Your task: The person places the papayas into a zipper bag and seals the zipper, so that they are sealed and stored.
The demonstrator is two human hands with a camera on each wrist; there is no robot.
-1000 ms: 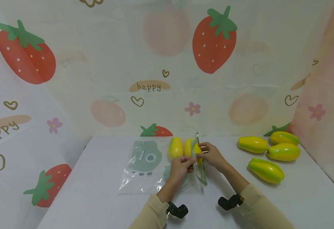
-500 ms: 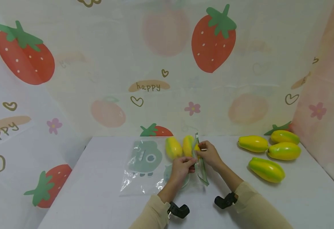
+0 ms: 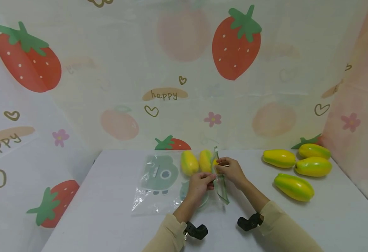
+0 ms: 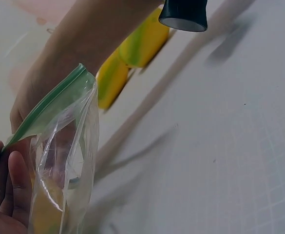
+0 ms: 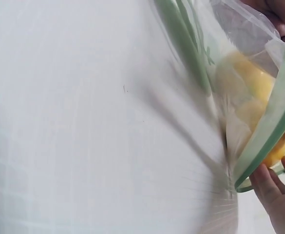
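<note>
A clear zip bag (image 3: 158,203) with green cartoon prints lies on the table, its green-edged mouth raised toward the right. Inside it are two yellow-green papayas (image 3: 189,163) (image 3: 205,161). With thumb and fingers my left hand (image 3: 199,187) pinches the near side of the bag's mouth; the left wrist view shows that hand (image 4: 8,192) at the green zip edge (image 4: 47,102). At the opening, my right hand (image 3: 232,171) holds the end of a third papaya (image 5: 278,151), mostly behind the bag's film. The right wrist view has these fingers (image 5: 264,185) against the fruit.
Several more papayas (image 3: 313,166) lie at the right of the white table (image 3: 108,231), the nearest one (image 3: 293,187) apart from the others. Behind the table hangs a strawberry-printed cloth (image 3: 184,119). Black wrist cameras (image 3: 196,231) sit on both forearms.
The third papaya has moved left, deeper into the bag, with less yellow showing at the mouth. The two inside have shifted left. My left hand stays at the rim.
</note>
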